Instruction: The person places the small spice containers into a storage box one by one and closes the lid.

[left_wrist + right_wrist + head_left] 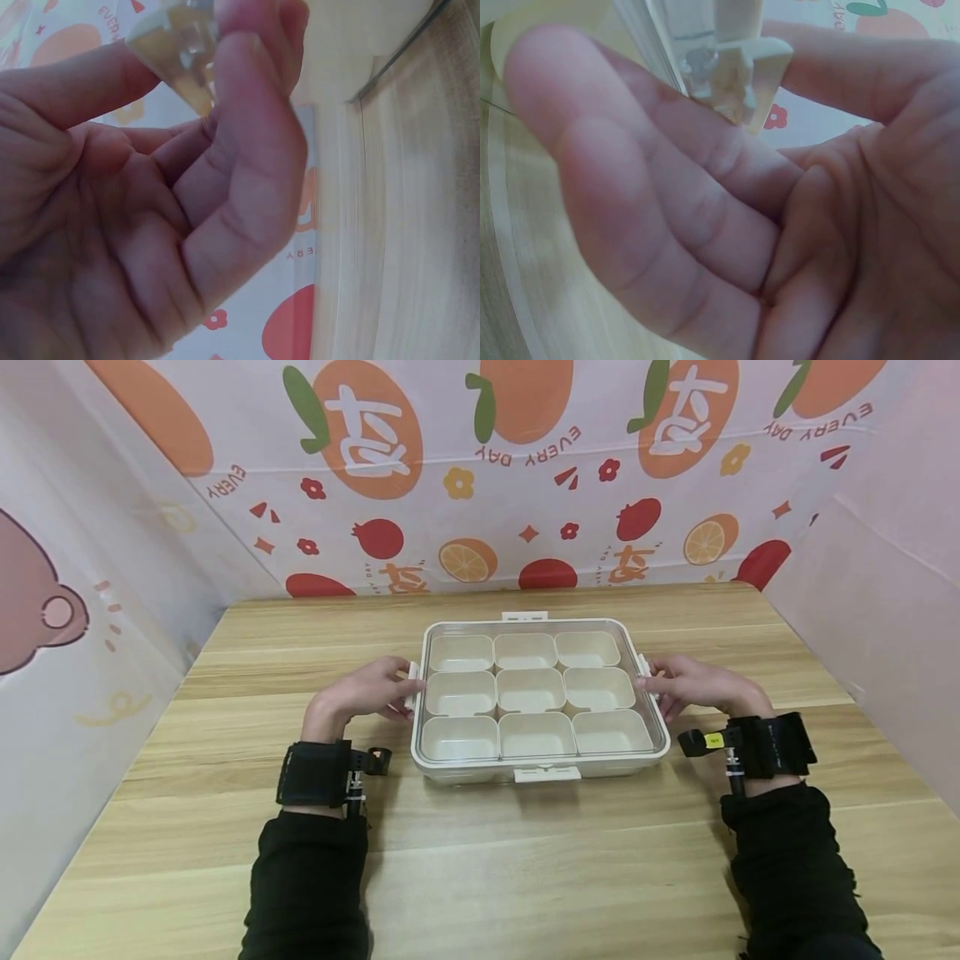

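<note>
A clear-lidded storage box [534,770] lies on the wooden table, with cream square compartments in three rows of three showing through its lid. My left hand [371,687] grips its left side at the cream side latch [412,683], thumb on top and fingers curled underneath. On the opposite side my right hand [693,683] holds the right side latch [643,667], with the thumb over the lid's edge. The left wrist view shows bent fingers under a latch [184,56]. In the right wrist view, fingers lie below the other latch [769,67].
More latches sit at the box's front [547,774] and back [524,617]. Light wooden table [540,868] surrounds the box. A fruit-print cloth [502,510] hangs behind the table's far edge, and pale cloth flanks both sides. Each wrist wears a black camera strap [315,774].
</note>
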